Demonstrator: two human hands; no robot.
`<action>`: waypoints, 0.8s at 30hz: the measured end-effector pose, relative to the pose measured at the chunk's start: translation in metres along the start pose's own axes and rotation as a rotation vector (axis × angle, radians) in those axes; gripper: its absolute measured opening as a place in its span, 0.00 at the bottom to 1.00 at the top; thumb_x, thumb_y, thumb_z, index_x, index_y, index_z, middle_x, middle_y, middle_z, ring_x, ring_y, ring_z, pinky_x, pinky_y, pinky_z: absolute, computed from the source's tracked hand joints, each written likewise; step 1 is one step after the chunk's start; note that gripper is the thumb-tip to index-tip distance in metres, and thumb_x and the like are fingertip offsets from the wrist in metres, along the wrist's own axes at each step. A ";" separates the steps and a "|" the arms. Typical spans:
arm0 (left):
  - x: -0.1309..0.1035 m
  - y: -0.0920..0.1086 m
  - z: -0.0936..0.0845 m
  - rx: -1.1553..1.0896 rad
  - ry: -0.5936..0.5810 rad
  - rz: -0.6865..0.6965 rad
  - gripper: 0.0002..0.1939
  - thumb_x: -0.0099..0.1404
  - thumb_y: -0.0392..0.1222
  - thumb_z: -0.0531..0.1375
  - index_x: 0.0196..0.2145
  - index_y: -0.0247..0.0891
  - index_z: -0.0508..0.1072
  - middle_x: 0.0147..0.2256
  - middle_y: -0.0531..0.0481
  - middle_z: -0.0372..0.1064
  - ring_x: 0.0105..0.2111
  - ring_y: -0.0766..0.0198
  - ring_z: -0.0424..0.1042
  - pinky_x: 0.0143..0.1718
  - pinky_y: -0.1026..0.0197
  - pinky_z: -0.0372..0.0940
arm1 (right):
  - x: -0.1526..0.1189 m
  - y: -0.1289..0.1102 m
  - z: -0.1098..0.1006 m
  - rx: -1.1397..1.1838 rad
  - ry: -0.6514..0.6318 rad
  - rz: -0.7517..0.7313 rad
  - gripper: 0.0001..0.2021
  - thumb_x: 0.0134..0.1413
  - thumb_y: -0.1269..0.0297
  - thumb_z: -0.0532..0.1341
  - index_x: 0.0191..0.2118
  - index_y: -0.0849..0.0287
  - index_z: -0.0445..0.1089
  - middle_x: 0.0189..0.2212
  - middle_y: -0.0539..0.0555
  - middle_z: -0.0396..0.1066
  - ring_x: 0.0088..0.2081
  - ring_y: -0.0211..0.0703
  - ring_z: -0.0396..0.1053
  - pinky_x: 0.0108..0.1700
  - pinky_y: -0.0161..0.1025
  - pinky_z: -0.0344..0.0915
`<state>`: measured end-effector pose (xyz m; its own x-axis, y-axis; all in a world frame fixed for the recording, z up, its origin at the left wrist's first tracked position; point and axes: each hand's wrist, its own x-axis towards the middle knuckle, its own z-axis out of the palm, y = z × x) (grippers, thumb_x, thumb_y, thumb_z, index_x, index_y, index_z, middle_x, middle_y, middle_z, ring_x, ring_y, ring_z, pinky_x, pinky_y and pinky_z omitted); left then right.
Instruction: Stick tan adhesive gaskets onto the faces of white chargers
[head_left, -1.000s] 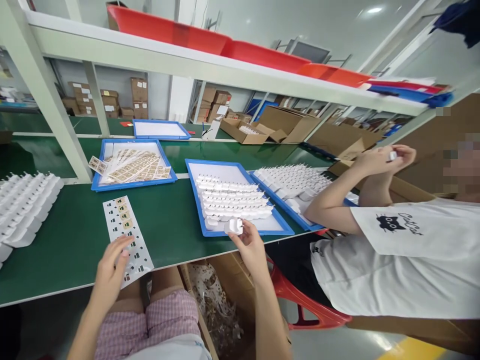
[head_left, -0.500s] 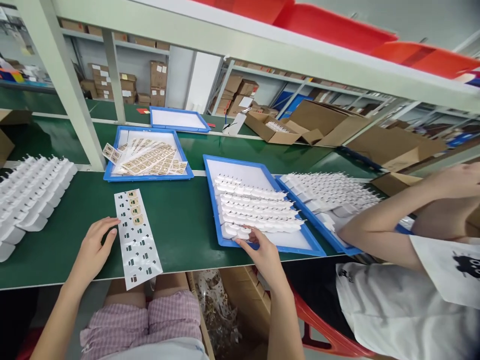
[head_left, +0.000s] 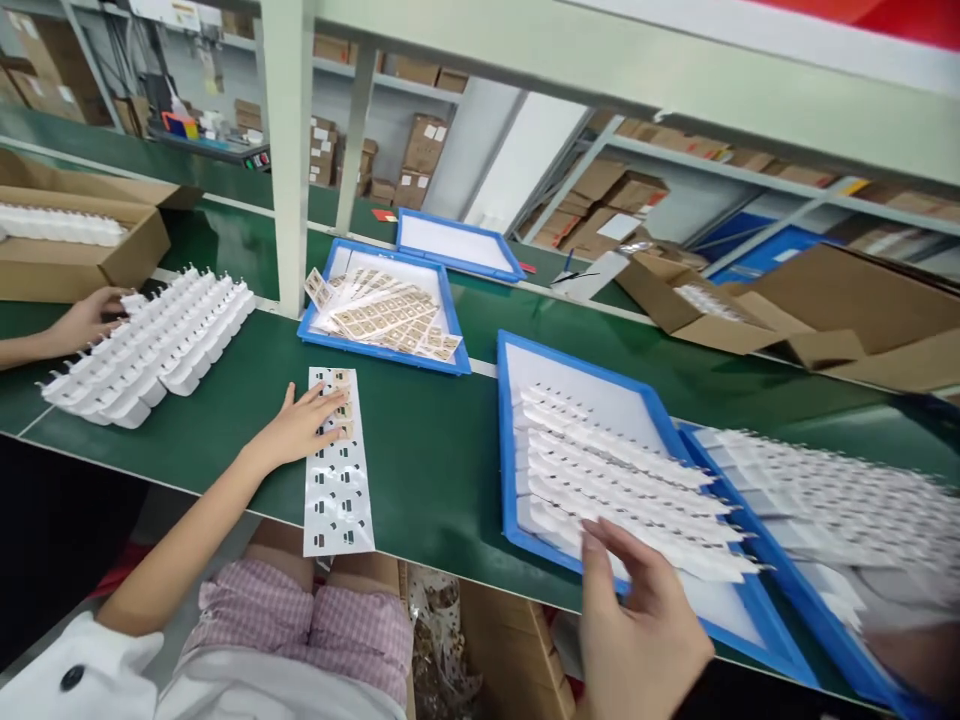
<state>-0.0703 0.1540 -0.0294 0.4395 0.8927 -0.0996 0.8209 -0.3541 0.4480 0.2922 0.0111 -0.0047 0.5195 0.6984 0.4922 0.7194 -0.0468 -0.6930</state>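
My left hand [head_left: 296, 428] lies flat with spread fingers on a white sticker sheet [head_left: 337, 500], over its upper part where a few tan stickers remain. My right hand [head_left: 637, 610] is at the near edge of a blue-rimmed tray [head_left: 506, 440], thumb and index tips together; anything between them is too small to make out. Rows of white plastic parts [head_left: 615, 480] with thin dark pins stand in that tray. Behind the sheet, another blue-rimmed tray [head_left: 311, 345] holds a pile of tan sticker sheets [head_left: 390, 310].
Another person's hand [head_left: 90, 320] touches white parts [head_left: 150, 350] at the left. A further tray [head_left: 795, 590] of white parts is at the right. An upright post [head_left: 289, 170] rises behind the green table [head_left: 427, 440]. Open cardboard boxes [head_left: 82, 265] stand at both sides.
The view has swung left. My left hand has moved from the sheet's left edge onto its stickers. My right hand appears nearer and larger. Another person's hand has come into view at left.
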 end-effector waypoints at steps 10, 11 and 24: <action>-0.003 0.003 0.016 0.161 0.176 0.092 0.20 0.73 0.52 0.59 0.59 0.47 0.74 0.59 0.43 0.72 0.62 0.42 0.63 0.68 0.20 0.45 | -0.004 -0.102 0.180 0.096 -0.878 -0.621 0.15 0.62 0.74 0.59 0.50 0.56 0.77 0.46 0.59 0.79 0.50 0.53 0.75 0.52 0.50 0.74; -0.002 0.003 0.017 0.163 0.185 0.099 0.19 0.73 0.52 0.60 0.58 0.47 0.75 0.59 0.44 0.73 0.62 0.43 0.64 0.68 0.20 0.45 | -0.004 -0.101 0.184 0.076 -0.875 -0.622 0.13 0.62 0.75 0.58 0.47 0.57 0.77 0.44 0.59 0.79 0.47 0.52 0.75 0.50 0.48 0.74; -0.001 -0.006 0.025 0.173 0.131 0.096 0.31 0.71 0.62 0.59 0.67 0.49 0.66 0.69 0.45 0.61 0.70 0.40 0.55 0.69 0.18 0.36 | -0.010 -0.104 0.179 -0.148 -0.754 -0.797 0.11 0.65 0.74 0.56 0.32 0.57 0.70 0.35 0.59 0.73 0.39 0.51 0.69 0.37 0.42 0.63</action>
<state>-0.0668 0.1480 -0.0541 0.4765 0.8773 0.0570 0.8331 -0.4713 0.2896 0.1298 0.1367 -0.0322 -0.4954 0.8197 0.2875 0.7967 0.5606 -0.2258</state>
